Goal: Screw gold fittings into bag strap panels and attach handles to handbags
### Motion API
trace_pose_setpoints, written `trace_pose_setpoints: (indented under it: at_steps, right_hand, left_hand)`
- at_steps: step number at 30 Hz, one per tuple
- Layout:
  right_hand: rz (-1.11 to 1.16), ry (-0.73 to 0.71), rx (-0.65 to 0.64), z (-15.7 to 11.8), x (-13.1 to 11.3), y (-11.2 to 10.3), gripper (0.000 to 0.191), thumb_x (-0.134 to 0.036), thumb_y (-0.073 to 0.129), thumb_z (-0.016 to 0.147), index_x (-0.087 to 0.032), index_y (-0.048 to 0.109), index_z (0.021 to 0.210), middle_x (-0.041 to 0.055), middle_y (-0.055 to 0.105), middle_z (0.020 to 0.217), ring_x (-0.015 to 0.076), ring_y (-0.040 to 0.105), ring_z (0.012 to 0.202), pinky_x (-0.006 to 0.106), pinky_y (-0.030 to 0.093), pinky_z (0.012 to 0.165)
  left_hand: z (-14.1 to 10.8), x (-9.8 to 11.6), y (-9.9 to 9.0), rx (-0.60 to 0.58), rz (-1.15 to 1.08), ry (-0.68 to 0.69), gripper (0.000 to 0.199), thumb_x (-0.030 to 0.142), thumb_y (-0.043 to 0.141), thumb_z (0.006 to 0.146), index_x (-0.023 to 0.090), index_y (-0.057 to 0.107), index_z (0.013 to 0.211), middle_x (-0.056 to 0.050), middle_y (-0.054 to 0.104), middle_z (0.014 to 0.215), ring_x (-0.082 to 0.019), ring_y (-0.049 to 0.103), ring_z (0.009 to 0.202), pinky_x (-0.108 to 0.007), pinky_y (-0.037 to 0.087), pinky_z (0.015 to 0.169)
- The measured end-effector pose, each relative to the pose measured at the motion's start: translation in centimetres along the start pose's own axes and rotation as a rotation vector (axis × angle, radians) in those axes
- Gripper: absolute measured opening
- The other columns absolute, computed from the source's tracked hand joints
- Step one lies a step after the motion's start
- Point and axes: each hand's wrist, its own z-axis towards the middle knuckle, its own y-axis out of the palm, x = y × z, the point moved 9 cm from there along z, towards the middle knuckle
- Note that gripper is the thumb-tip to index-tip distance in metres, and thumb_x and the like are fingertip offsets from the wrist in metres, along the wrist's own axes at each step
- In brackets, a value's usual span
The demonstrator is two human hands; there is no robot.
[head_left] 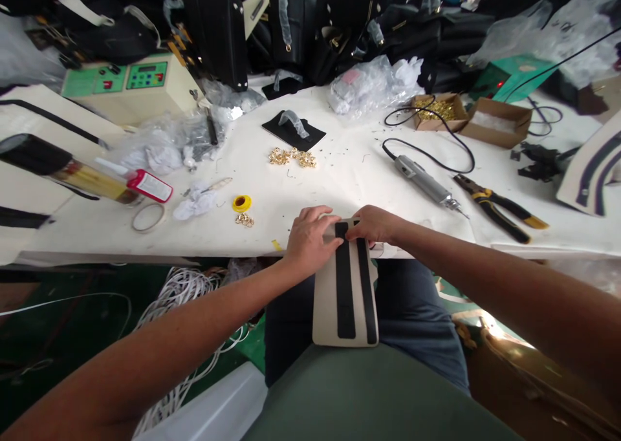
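Note:
A beige panel (326,311) with rounded corners and two black strips (345,292) along its length leans from the table's front edge down to my lap. My left hand (310,240) grips its upper left part, the fingers bent and the thumb lying by the top of one strip. At the panel's upper right, my right hand (376,226) is closed, with thumb and fingertips pressed at the strips' top ends. Whether a small part sits between those fingertips is hidden. Beyond my hands lie gold metal fittings (305,160) and a black piece with a wrapped handle (294,128).
Right of my hands lie a corded rotary tool (422,181) and pliers (499,205). To the left are a yellow ring (241,203), a red bottle (152,185) and a tape roll (148,217). Black bags (220,37) and a control box (130,88) stand behind.

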Motion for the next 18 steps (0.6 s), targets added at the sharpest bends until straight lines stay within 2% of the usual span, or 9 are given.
trace_pose_setpoints:
  at_steps: [2, 4, 8, 12, 16, 18]
  right_hand:
    - [0.006, 0.001, -0.002, 0.0, 0.0, 0.0, 0.021, -0.013, 0.072, 0.075, -0.019, 0.062, 0.058, -0.0022, 0.059, 0.052, 0.0159, 0.062, 0.052, 0.025, 0.053, 0.048]
    - [0.017, -0.001, -0.007, 0.0, 0.0, 0.0, 0.019, -0.014, 0.072, 0.074, -0.019, 0.062, 0.059, -0.0026, 0.059, 0.052, 0.0160, 0.062, 0.053, 0.025, 0.053, 0.048]
    - [0.031, -0.013, -0.031, 0.3, 0.2, 0.1, 0.014, -0.016, 0.072, 0.073, -0.019, 0.063, 0.062, -0.0031, 0.061, 0.052, 0.0164, 0.064, 0.054, 0.025, 0.054, 0.049]
    - [0.013, -0.023, -0.023, 0.8, 0.4, 0.0, 0.008, -0.019, 0.071, 0.073, -0.017, 0.065, 0.068, -0.0029, 0.064, 0.056, 0.0167, 0.066, 0.054, 0.025, 0.056, 0.050]
    - [-0.076, -0.066, 0.057, 0.0, 0.1, -0.9, 0.014, -0.028, 0.078, 0.073, -0.018, 0.068, 0.072, -0.0027, 0.068, 0.059, 0.0170, 0.068, 0.056, 0.025, 0.054, 0.052]
    - [-0.153, -0.116, 0.172, -0.9, 0.0, -2.1, 0.020, -0.036, 0.083, 0.071, -0.020, 0.073, 0.078, -0.0011, 0.073, 0.067, 0.0193, 0.072, 0.066, 0.026, 0.055, 0.060]
  left_hand:
    - [-0.3, 0.2, 0.5, -0.002, -0.034, 0.057, 0.027, 0.024, 0.084, 0.082, 0.025, 0.079, 0.109, -0.007, 0.073, 0.129, -0.029, 0.060, 0.125, -0.048, 0.049, 0.109]
    - [-0.4, -0.3, 0.9, -0.001, -0.082, 0.032, 0.020, 0.026, 0.084, 0.083, 0.025, 0.081, 0.103, -0.006, 0.076, 0.125, -0.028, 0.062, 0.122, -0.048, 0.048, 0.108]
    - [-0.1, -1.4, 1.3, -0.011, -0.138, -0.058, 0.022, 0.028, 0.088, 0.080, 0.028, 0.083, 0.102, -0.005, 0.078, 0.125, -0.028, 0.063, 0.122, -0.049, 0.047, 0.110]
    - [0.0, -1.4, 1.3, -0.034, -0.128, -0.047, 0.023, 0.030, 0.087, 0.081, 0.028, 0.083, 0.103, -0.004, 0.079, 0.124, -0.028, 0.063, 0.122, -0.049, 0.047, 0.109]
    - [0.1, -1.2, 1.0, -0.016, -0.067, 0.009, 0.022, 0.031, 0.081, 0.084, 0.026, 0.083, 0.105, -0.006, 0.079, 0.122, -0.030, 0.065, 0.119, -0.049, 0.050, 0.107]
    - [0.3, -1.4, 1.1, -0.009, -0.046, 0.031, 0.021, 0.033, 0.078, 0.086, 0.027, 0.083, 0.105, -0.006, 0.079, 0.122, -0.031, 0.065, 0.120, -0.050, 0.051, 0.106]
